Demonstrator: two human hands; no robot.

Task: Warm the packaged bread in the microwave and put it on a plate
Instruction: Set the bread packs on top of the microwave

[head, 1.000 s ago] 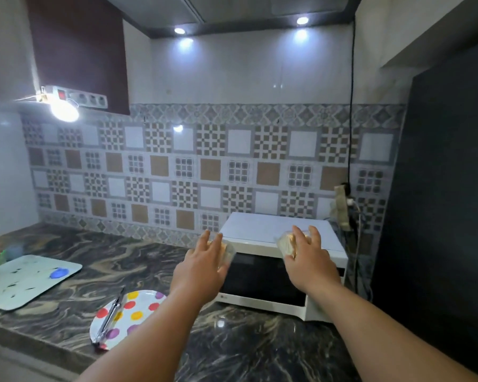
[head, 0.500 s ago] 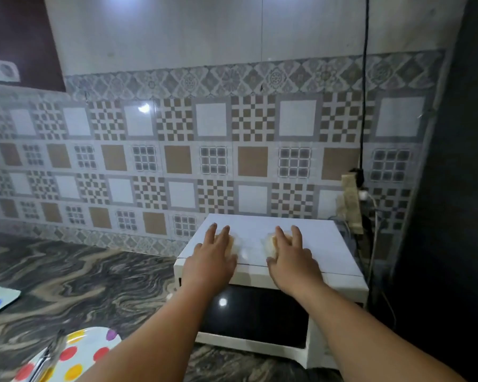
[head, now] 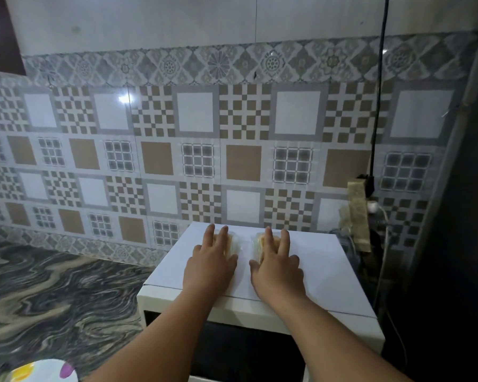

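Hands (head: 209, 267) (head: 278, 268) flat on bread packs (head: 233, 244), microwave (head: 323, 271) top

One head-worn camera looks forward and down, close over the microwave (head: 260, 271) top, facing the tiled wall (head: 204, 133).

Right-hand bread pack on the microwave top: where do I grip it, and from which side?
Pinch the right bread pack across its short sides, coming from above. It lies flat on the microwave lid under the right hand, with only its left edge showing.
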